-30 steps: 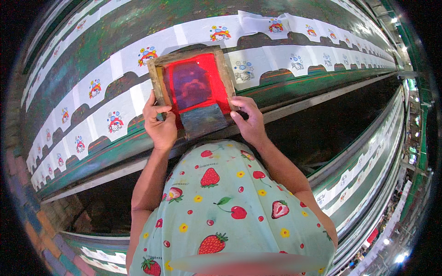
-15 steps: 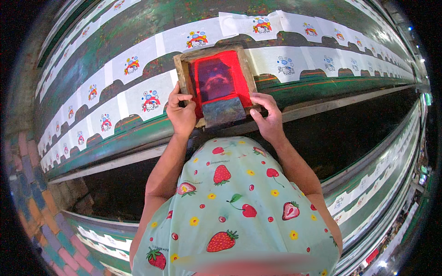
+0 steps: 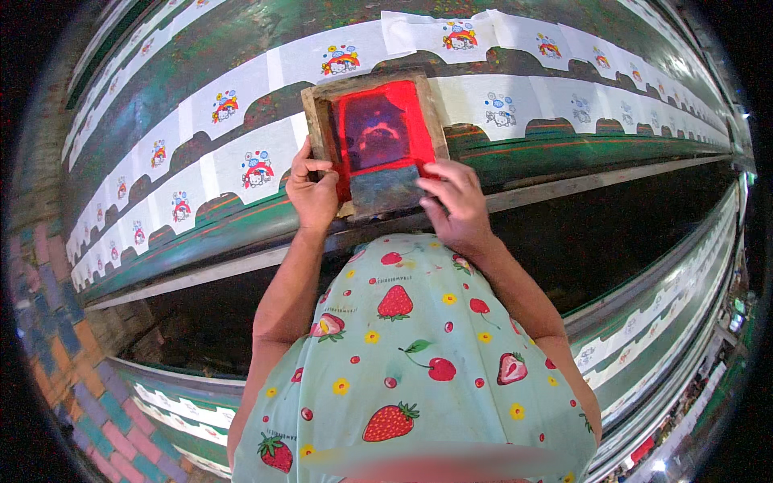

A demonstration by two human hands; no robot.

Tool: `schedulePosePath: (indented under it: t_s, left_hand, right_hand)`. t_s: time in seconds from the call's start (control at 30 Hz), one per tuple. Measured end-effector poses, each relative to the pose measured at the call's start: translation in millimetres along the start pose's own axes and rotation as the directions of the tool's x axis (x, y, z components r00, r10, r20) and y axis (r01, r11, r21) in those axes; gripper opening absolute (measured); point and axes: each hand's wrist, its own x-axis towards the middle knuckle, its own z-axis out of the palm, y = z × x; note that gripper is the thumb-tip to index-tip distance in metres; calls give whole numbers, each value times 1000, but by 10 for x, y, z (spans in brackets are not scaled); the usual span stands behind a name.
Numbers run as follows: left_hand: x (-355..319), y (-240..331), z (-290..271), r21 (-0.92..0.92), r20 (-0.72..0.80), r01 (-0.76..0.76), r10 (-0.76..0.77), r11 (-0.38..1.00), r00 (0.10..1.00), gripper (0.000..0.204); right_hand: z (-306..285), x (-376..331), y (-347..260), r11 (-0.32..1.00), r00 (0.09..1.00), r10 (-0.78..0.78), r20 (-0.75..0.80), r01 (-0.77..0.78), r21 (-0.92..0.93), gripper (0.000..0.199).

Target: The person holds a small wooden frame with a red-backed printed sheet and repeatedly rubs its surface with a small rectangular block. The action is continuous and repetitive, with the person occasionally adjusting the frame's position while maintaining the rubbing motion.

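Observation:
A wooden screen-printing frame (image 3: 437, 121) lies on the long green table, over the near row of white fabric pieces. Red ink covers the border of its mesh, around a dark purple window in the middle. At the frame's near end, a dark flat squeegee (image 3: 385, 190) rests inside, leaning toward me. My left hand (image 3: 314, 189) is closed on the frame's left side, thumb and fingers gripping the wood. By the squeegee's right edge, my right hand (image 3: 457, 205) hovers with its fingers apart and curved; whether a fingertip touches it is hard to see.
White fabric pieces (image 3: 217, 109) with rainbow cartoon prints run in rows along the green table (image 3: 266, 197). Pieces right of the frame carry only blue and black parts (image 3: 501, 110). A dark gap separates this table from another behind me. Coloured paving (image 3: 105, 410) lies at left.
My right hand has let go of the frame's right side and moved left toward the squeegee. My left hand keeps its grip, and the frame stays in place on the table.

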Motion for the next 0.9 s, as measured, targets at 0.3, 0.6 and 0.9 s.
schedulePosePath:
  t_s: [0.3,0.6,0.9]
  left_hand:
    - [-15,86,62,54,-8,-58,59,997,998,22]
    - [-60,57,85,60,14,-86,86,994,996,25]
    - [-57,63,107,90,-14,-117,118,989,993,21]
  right_hand:
    - [147,532,-240,958,859,-135,495,241,-155,44]
    - [-24,1374,113,978,705,-44,708,174,-112,28]
    - [268,1973,514,950,846,0,533,165,-263,40]
